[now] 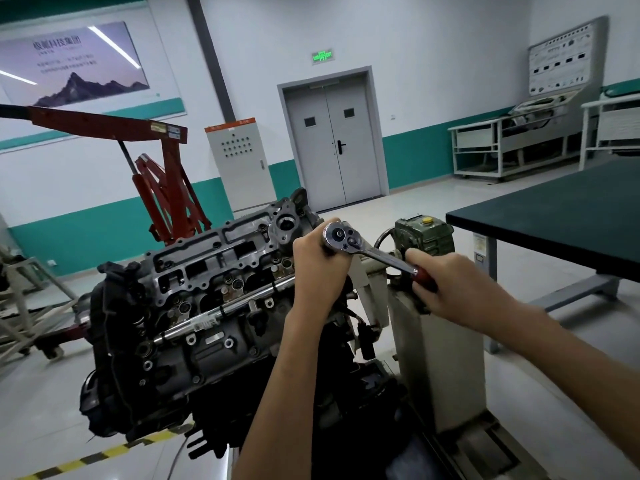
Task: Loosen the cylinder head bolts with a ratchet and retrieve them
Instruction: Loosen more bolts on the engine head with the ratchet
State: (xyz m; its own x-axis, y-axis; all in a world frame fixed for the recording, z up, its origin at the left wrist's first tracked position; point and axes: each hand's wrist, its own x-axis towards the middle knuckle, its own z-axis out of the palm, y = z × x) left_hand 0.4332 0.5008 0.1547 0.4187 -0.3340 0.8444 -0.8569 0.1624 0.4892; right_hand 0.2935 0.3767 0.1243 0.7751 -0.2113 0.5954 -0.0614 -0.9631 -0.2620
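- Cylinder head: one, tilted, at 9 o'clock of the hands.
- Left hand: fingers curled under the head of the ratchet, likely steadying it over a bolt; the bolt is hidden.
- Right hand: at 4 o'clock, fist wrapped round the red handle, far out for leverage.
- Count: one ratchet; no loose bolts seen.

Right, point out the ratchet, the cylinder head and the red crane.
ratchet (341, 237), head view, its chrome head.
cylinder head (207, 251), head view, top face.
red crane (171, 174), head view, upright mast.

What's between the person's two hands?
The ratchet: its chrome shank runs from the left hand at its head to the right hand on its handle; head view.
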